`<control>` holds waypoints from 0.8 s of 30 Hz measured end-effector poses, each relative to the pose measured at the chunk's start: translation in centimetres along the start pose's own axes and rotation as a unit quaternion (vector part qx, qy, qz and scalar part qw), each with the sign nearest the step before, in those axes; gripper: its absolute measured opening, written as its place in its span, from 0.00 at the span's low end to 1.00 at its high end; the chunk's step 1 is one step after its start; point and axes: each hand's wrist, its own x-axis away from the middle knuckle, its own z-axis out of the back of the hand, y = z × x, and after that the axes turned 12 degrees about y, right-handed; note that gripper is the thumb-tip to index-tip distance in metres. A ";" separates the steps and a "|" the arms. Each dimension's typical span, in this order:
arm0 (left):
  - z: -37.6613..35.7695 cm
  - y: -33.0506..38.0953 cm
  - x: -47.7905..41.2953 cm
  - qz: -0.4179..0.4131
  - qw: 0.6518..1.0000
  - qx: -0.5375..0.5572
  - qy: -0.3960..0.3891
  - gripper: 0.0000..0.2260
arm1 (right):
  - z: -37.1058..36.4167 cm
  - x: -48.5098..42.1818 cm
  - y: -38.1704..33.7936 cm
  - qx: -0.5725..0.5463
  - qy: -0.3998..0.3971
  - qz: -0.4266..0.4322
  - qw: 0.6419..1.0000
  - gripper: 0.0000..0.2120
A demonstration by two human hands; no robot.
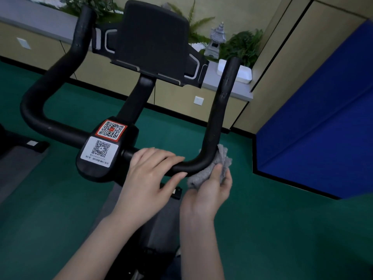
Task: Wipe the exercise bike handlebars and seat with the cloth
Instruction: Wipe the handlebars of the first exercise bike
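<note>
Trouble on the far left of the frame would be plain omission. The long left horn of the handlebars curves up to the upper left, well apart from both hands, and could be skipped if the wiping stays low on the right.

In the centre, two QR stickers sit on the clamp housing. Whether the cloth is damp cannot be told, but a wet pass over them might lift their edges.

Just right of the housing, the left hand lies on the crossbar with its fingers nearly straight over the top and the thumb along the underside. It steadies the bar and grips nothing tightly. The strip of bar it covers would be missed unless it moves.

At the lower right bend, the right hand has its fingers curled round the cloth and presses it against the outside of the curve. Bunched like this, only a small patch meets the bar, and a loose hold could drop it to the green floor.

The cloth is grey, fuzzy and crumpled into a wad. The handlebars are matt black and padded, and the right horn shows small nicks higher up that could snag fibres. The seat is out of view.
</note>
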 end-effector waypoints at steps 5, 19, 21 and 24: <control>-0.2 0.8 0.0 0.000 0.999 -0.035 0.027 0.15 | -1.2 -2.0 -2.1 0.059 -0.074 -0.129 0.987 0.13; -3.1 4.1 -0.1 0.038 0.992 -0.102 0.064 0.12 | -0.3 -2.8 -3.2 0.129 -0.135 0.029 0.982 0.09; -3.2 4.3 -0.2 0.050 0.991 -0.098 0.073 0.11 | 0.0 -3.0 -3.2 0.150 -0.137 0.160 0.966 0.08; -3.2 4.6 -0.4 0.069 0.990 -0.090 0.080 0.11 | -0.4 -3.8 -4.0 0.205 -0.246 0.385 0.866 0.08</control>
